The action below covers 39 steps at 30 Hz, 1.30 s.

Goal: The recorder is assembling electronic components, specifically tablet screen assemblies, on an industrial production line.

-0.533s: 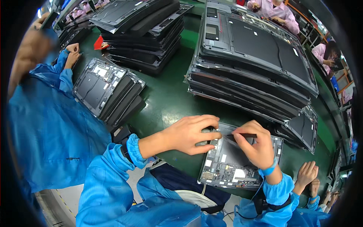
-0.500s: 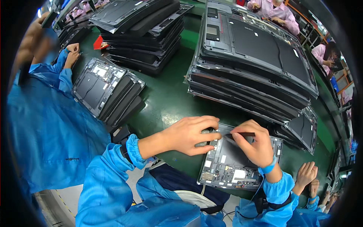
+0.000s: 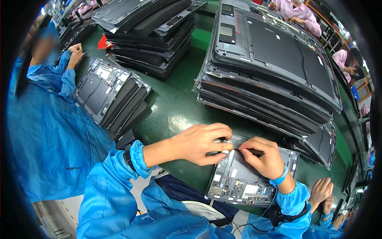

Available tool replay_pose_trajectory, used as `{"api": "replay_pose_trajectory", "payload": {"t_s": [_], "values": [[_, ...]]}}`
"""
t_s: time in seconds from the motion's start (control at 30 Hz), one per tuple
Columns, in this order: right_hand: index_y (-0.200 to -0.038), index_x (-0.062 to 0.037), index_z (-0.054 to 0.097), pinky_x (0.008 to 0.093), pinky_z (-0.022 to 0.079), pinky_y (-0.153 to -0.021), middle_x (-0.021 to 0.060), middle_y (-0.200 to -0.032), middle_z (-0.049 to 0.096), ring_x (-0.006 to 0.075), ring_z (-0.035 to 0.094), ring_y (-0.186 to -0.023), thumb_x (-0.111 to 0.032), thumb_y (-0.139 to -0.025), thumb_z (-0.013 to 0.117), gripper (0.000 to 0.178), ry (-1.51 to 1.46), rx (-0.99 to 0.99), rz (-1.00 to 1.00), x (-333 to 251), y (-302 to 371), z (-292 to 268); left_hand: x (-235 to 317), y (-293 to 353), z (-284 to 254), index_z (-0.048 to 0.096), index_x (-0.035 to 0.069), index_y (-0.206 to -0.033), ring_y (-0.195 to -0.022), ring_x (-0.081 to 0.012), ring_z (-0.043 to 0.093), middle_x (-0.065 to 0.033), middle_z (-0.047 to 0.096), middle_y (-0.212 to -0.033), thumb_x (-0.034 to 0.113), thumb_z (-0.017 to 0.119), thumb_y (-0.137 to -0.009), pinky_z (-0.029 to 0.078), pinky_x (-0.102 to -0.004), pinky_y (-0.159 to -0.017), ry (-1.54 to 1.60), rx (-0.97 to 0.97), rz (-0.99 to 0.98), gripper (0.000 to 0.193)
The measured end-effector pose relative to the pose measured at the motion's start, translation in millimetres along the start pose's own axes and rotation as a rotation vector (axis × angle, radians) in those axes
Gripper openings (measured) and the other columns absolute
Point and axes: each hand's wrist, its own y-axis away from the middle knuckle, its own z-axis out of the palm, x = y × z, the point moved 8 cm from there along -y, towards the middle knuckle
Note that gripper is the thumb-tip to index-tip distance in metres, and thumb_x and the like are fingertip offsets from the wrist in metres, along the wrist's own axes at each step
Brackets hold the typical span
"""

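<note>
An opened laptop base [image 3: 234, 173] lies in front of me, with its black battery area and circuit board bare and the board on the side near me. My left hand [image 3: 201, 144] reaches over its far left corner, fingers curled and tips together at the edge. Whatever sits between those fingertips is hidden. In my right hand [image 3: 267, 159] is a thin dark pen-like tool [image 3: 256, 152], pinched between thumb and fingers. Its tip points left, close to my left fingertips over the far part of the base. A blue band circles my right wrist.
Beyond the base rises a tall stack of laptop bases [image 3: 274, 51], with another stack [image 3: 155, 40] at the far left. Leaning laptop bases [image 3: 107, 93] stand left on the green table [image 3: 171, 99]. A co-worker in blue [image 3: 63, 135] is close on my left; another person's hands [image 3: 321, 191] are at right.
My right hand has shifted slightly toward me and to the left, its tool tip coming nearer my left fingertips. The left hand has barely moved. The whole view has shifted a little.
</note>
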Motion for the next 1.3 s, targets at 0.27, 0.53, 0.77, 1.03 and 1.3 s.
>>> {"api": "replay_pose_trajectory", "payload": {"t_s": [0.27, 0.53, 0.77, 1.03, 1.3], "values": [[-0.096, -0.0008, 0.072, 0.0287, 0.055, -0.065, 0.0110, -0.087, 0.069, 0.0188, 0.069, -0.073, -0.006, -0.088, 0.069, 0.011, -0.134, 0.013, 0.116, 12, -2, 0, -10, -8, 4, 0.068, 0.012, -0.100, -0.097, -0.0312, 0.062, -0.0105, 0.056, -0.101, 0.013, 0.073, -0.079, 0.055, -0.0394, -0.069, 0.128, -0.052, 0.010, 0.023], [-0.098, -0.0015, 0.073, 0.0270, 0.054, -0.061, 0.0102, -0.087, 0.070, 0.0163, 0.067, -0.069, -0.007, -0.087, 0.070, 0.013, -0.151, -0.029, 0.097, 15, -3, 4, -13, -9, 4, 0.069, 0.012, -0.099, -0.096, -0.0311, 0.061, -0.0105, 0.055, -0.101, 0.011, 0.074, -0.076, 0.054, -0.0393, -0.071, 0.165, -0.051, -0.001, 0.023], [-0.094, 0.0021, 0.072, 0.0266, 0.055, -0.064, 0.0103, -0.086, 0.069, 0.0158, 0.067, -0.070, -0.003, -0.085, 0.069, 0.011, -0.160, -0.045, 0.125, 15, -6, 5, -15, -9, 4, 0.069, 0.012, -0.098, -0.095, -0.0316, 0.061, -0.0101, 0.055, -0.100, 0.009, 0.074, -0.075, 0.054, -0.0390, -0.071, 0.182, -0.044, -0.014, 0.024], [-0.091, 0.0012, 0.070, 0.0279, 0.052, -0.061, 0.0102, -0.084, 0.068, 0.0172, 0.066, -0.069, -0.003, -0.084, 0.068, 0.008, -0.120, -0.026, 0.061, 12, -5, 1, -16, -12, 6, 0.070, 0.011, -0.097, -0.095, -0.0315, 0.060, -0.0090, 0.054, -0.097, 0.006, 0.072, -0.073, 0.054, -0.0399, -0.072, 0.193, -0.042, -0.011, 0.024], [-0.096, -0.0011, 0.071, 0.0283, 0.054, -0.062, 0.0101, -0.086, 0.069, 0.0185, 0.068, -0.070, -0.003, -0.085, 0.071, 0.011, -0.116, 0.004, 0.019, 12, -2, 0, -14, -1, 3, 0.071, 0.012, -0.100, -0.100, -0.0320, 0.063, -0.0095, 0.056, -0.100, 0.009, 0.073, -0.077, 0.055, -0.0398, -0.075, 0.212, 0.001, -0.047, 0.023]]}}
